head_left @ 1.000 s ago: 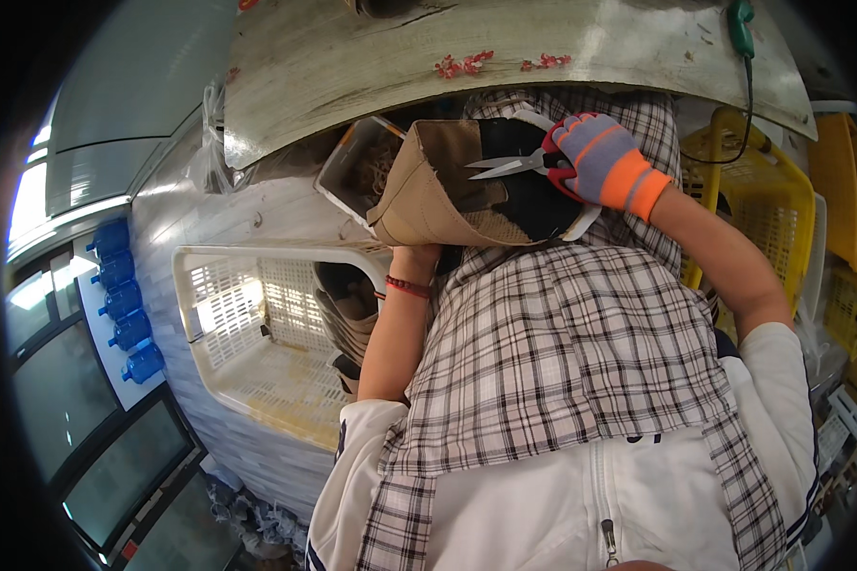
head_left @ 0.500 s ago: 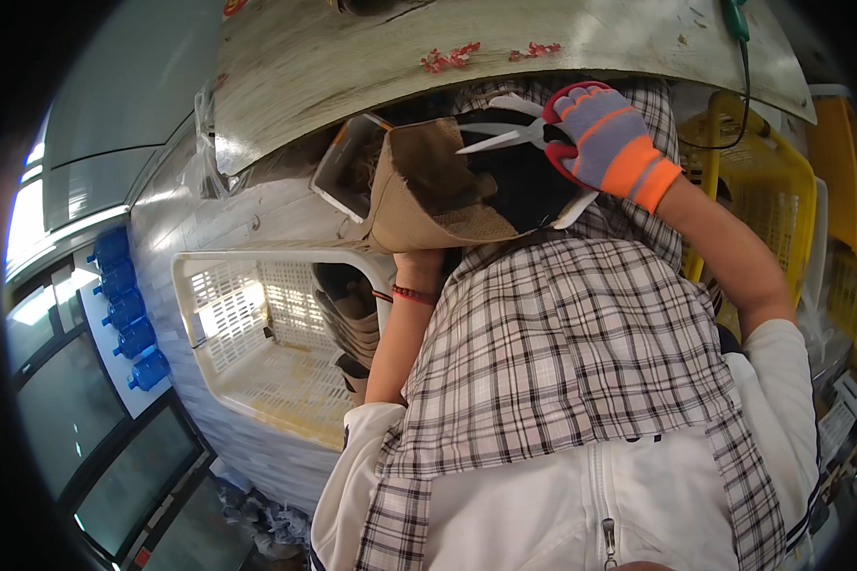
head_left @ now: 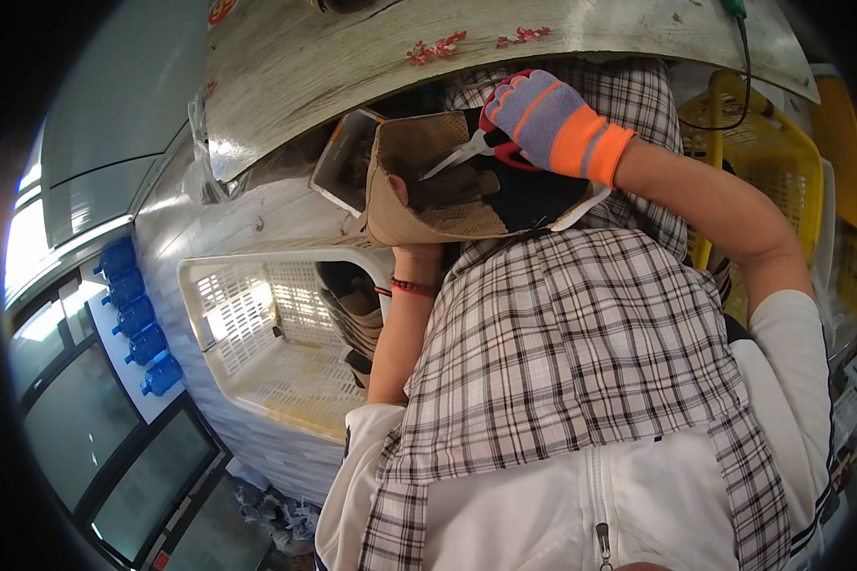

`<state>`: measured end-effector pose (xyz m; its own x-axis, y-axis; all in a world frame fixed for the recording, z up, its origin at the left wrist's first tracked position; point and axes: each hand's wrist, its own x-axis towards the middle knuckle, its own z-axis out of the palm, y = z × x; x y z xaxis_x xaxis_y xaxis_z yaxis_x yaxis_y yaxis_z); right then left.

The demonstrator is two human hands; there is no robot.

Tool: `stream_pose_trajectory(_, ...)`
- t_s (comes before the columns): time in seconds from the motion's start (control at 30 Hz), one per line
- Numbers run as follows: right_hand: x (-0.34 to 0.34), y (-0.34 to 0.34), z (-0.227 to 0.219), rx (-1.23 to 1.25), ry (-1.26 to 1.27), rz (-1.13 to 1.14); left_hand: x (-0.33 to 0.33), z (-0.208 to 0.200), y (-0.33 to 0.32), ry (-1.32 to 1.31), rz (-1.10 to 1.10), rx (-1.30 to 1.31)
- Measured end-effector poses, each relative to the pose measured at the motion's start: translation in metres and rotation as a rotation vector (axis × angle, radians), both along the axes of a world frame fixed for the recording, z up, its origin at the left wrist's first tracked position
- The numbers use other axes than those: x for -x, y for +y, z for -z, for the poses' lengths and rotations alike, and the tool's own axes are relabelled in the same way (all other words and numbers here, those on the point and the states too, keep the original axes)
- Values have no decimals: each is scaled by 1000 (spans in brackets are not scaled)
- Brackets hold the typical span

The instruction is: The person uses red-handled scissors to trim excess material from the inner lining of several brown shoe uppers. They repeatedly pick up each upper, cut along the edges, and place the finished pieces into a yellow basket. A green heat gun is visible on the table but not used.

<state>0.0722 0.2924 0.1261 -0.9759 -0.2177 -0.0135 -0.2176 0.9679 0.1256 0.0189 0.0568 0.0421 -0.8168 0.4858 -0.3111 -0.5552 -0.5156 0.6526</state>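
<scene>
A tan fabric piece (head_left: 419, 224) with a dark lining, shaped like a boot upper, stands open above my lap. My left hand (head_left: 417, 256) supports its near left side from below. The thumb shows inside the opening; the fingers are hidden behind the fabric. My right hand (head_left: 548, 122), in a grey and orange knit glove, is closed round the red handles of a pair of scissors (head_left: 459, 154). Their silver blades lie nearly together and point left and down, inside the opening of the piece.
A white plastic basket (head_left: 267, 255) at the left holds several brown pieces (head_left: 352, 303). A worn table (head_left: 333, 71) spans the far side, with a grey-edged box (head_left: 338, 167) below its edge. Yellow baskets (head_left: 781, 181) stand at the right, near a black cord (head_left: 747, 86).
My right hand has moved left with the scissors, bringing the blades together and into the opening. My left thumb has come into view inside the fabric piece.
</scene>
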Motion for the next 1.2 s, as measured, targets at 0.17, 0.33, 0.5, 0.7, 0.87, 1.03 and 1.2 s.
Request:
stream_pose_trajectory(0.17, 2, 5, 6, -35, 120, -29, 1, 4, 1, -57, 12, -45)
stream_pose_trajectory(0.33, -1, 18, 2, 96, 49, -35, 1, -3, 3, -100, 13, -33)
stream_pose_trajectory(0.5, -2, 15, -16, -19, -61, 8, 0, -3, 1, -77, -6, 5)
stream_pose_trajectory(0.7, 5, 13, -13, -38, -115, -6, 4, 5, 1, -41, -4, -23)
stream_pose_trajectory(0.87, 8, 15, -14, -63, -67, -30, 2, 1, 1, -84, -4, -32)
stream_pose_trajectory(1.03, 7, 14, -18, -78, 35, -97, -2, -7, 3, -75, 0, 0)
stream_pose_trajectory(1.2, 6, 11, -19, -64, 91, -127, 1, 5, 0, -104, -9, -8)
